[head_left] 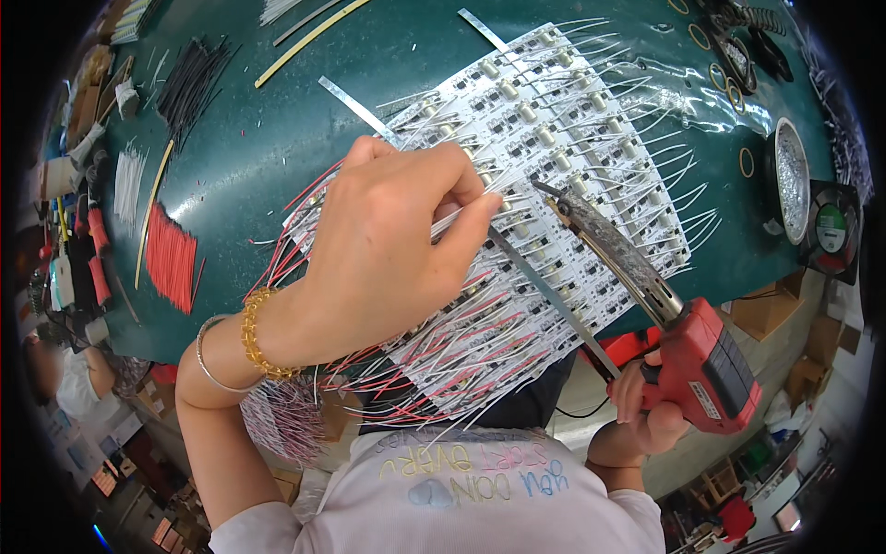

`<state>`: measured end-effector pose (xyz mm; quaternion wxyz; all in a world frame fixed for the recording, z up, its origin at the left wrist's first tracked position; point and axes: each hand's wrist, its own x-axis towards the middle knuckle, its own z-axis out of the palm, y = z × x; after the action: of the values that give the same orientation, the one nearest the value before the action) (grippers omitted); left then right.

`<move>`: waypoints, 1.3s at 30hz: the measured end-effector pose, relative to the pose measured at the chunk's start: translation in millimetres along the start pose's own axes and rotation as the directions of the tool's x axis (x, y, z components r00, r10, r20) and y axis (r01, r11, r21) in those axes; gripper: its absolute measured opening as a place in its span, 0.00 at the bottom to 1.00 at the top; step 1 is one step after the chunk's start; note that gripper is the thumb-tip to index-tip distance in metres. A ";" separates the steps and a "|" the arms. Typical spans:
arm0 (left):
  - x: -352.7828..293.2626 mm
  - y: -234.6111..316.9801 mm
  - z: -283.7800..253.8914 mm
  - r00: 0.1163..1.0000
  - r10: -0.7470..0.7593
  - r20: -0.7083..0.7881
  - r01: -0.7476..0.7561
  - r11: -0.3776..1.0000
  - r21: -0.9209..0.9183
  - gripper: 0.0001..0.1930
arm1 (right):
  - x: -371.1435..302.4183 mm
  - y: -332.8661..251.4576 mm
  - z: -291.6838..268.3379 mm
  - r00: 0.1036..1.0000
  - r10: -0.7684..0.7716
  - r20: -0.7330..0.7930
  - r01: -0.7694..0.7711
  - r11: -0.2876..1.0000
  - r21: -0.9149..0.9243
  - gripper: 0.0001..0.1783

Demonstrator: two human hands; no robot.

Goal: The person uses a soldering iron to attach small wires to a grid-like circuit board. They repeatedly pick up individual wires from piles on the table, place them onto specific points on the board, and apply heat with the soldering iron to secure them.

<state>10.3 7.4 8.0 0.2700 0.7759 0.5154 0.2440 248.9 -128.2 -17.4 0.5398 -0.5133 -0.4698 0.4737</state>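
Note:
My left hand (pixel 397 226), with a yellow bead bracelet and a bangle at the wrist, is over the middle of a white circuit board panel (pixel 544 51). Its thumb and forefinger pinch thin white wires (pixel 496 183). My right hand (pixel 651 406) is wrapped round the handle of a red soldering gun (pixel 711 365). The gun's dark tip points up and left, close to the pinched wires; whether it touches the board I cannot tell. Rows of small components cover the panel. White wires stick out along its right side, red and white ones along its left and near parts.
Metal strips (pixel 544 286) lie across the panel. Bundles of red wires (pixel 173 258), black wires (pixel 192 83) and white wires (pixel 129 185) rest on the green table (pixel 277 129) at the left. A round metal dish (pixel 791 180) and rubber bands (pixel 746 162) are at the right.

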 end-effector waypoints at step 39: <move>-4.5 15.1 -17.0 0.988 0.135 -0.079 -0.138 0.990 -0.037 0.03 | -22.2 0.4 -0.1 0.942 0.092 -0.322 -0.075 0.995 0.064 0.44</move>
<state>7.6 1.2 30.2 0.2494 0.7935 0.4657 0.3022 246.5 -150.2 -18.2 0.6022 -0.5898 -0.3402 0.4169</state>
